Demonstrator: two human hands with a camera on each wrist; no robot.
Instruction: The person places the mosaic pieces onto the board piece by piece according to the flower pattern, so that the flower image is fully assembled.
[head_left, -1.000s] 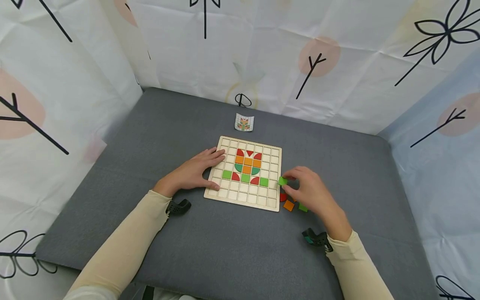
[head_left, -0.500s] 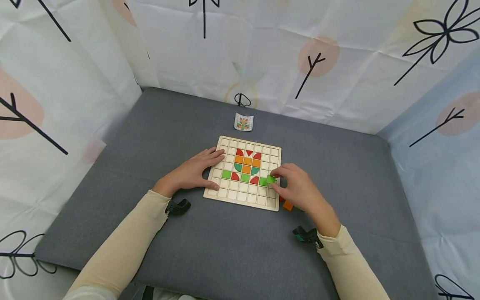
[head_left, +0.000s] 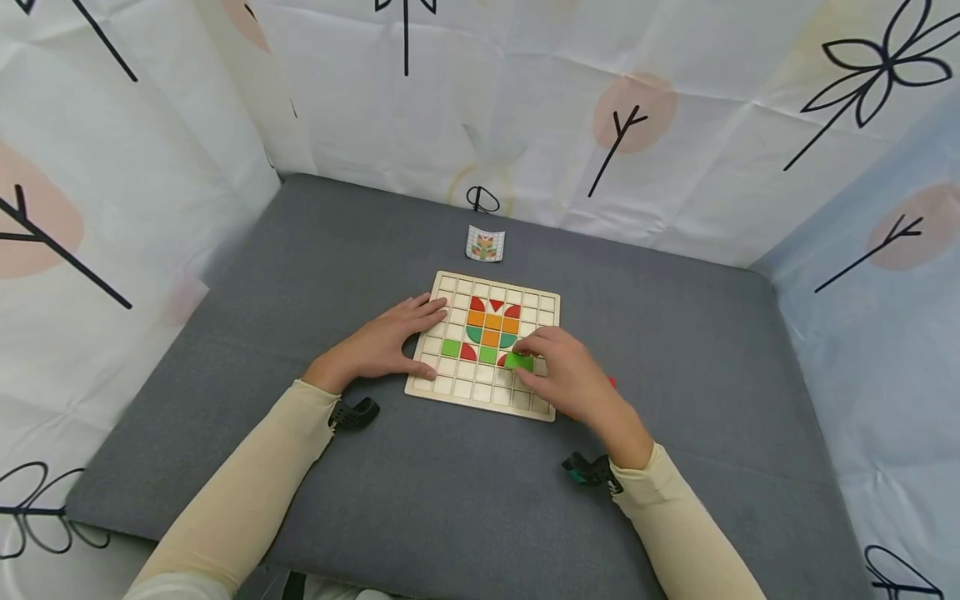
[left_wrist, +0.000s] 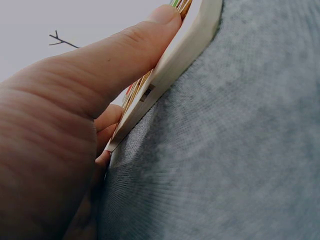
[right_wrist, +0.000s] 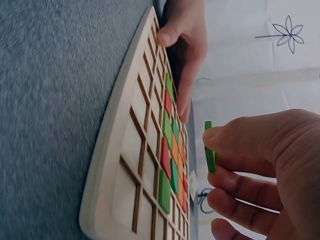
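A square wooden grid board lies on the grey table, with flat red, orange and green pieces set in some of its cells. My left hand rests on the board's left edge, thumb and fingers spread along it. My right hand is above the board's right half and pinches a green square tile between thumb and fingertips. In the right wrist view that tile is held clear of the board, edge-on. Below it on the board, a green square sits beside a red quarter-round piece.
A small patterned card lies behind the board, printed with a coloured grid figure. Just past my right hand a bit of a red piece shows; that hand covers other loose pieces. White printed cloth hangs around the table.
My right hand has carried the green tile left from the board's right edge to over the grid, covering the loose pieces at the right. My left hand has stayed in place.
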